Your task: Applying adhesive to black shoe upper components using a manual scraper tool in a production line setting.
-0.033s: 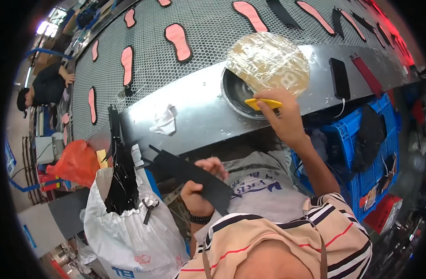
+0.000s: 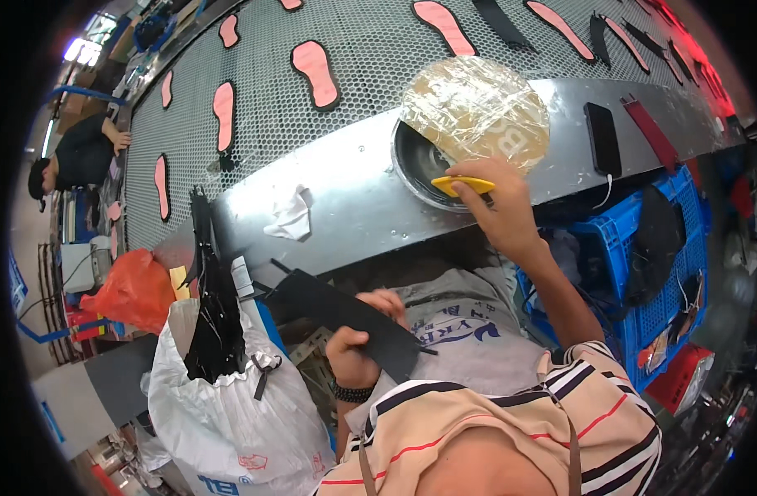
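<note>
My right hand (image 2: 506, 211) pinches a flat yellow scraper (image 2: 463, 183) between thumb and fingers. It is over the near rim of a round metal pot (image 2: 413, 161), whose dark inside is partly covered by a round cardboard lid (image 2: 477, 107) under shiny clear tape. In front of my body, my left hand (image 2: 358, 351) grips a flat black strip of material (image 2: 337, 310), thumb on top and fingers at the far edge. Narrow tabs stick out at the strip's ends. The strip is above my grey-white apron (image 2: 461, 331), apart from the metal ledge.
Pink insoles with black edges (image 2: 315, 74) lie on a mesh conveyor (image 2: 267, 66) beyond the metal ledge (image 2: 337, 207). A crumpled white cloth (image 2: 291, 217), a phone (image 2: 603, 139) and a red strip (image 2: 649, 132) rest on the ledge. A white sack (image 2: 238, 422) stands left, a blue crate (image 2: 659, 264) right. A co-worker (image 2: 85, 153) is far left.
The black strip has turned and shifted slightly right in my left hand, and a narrow tab now shows at its near end. The yellow scraper has moved a little left and tilted.
</note>
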A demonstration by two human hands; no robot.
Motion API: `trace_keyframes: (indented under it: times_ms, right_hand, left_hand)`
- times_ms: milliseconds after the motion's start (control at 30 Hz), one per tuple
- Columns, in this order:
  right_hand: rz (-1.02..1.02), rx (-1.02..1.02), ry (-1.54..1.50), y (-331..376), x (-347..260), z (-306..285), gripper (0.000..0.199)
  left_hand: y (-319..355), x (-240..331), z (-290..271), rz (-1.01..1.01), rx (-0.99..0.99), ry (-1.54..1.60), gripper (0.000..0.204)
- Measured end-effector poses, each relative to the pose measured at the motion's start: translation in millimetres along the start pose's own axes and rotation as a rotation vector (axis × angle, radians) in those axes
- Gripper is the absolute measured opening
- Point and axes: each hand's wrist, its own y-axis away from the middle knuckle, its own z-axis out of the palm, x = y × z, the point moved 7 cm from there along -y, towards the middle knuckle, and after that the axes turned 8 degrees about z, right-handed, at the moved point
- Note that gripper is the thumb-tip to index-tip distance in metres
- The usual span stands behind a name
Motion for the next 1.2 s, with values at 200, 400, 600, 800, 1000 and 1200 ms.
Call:
trace_keyframes:
  times_ms: [200,400,600,800,1000,1200]
  right_hand:
    - [-0.036,-0.030,0.088,-1,5,18,0.014]
    - [0.009,-0.039,0.021,-4,7,17,0.013]
    - [0.275,0.021,-0.153,1,20,21,0.015]
    - [0.355,-0.024,-0.285,-3,21,19,0.018]
    - [0.282,-0.072,-0.440,-5,-12,15,0.013]
    - [-0.045,-0.001,-0.198,-5,-44,24,0.012]
  left_hand:
    - [37,18,-28,-0.267,0.045,-0.567,0.045]
    - [-8,49,-53,0.195,0.407,-0.491,0.034]
    - [-64,39,-42,0.253,0.346,-0.534,0.022]
    - [-87,37,-34,0.278,0.389,-0.623,0.020]
    - [-90,37,-40,0.250,0.388,-0.688,0.027]
    - [-82,46,-38,0.343,0.371,-0.904,0.032]
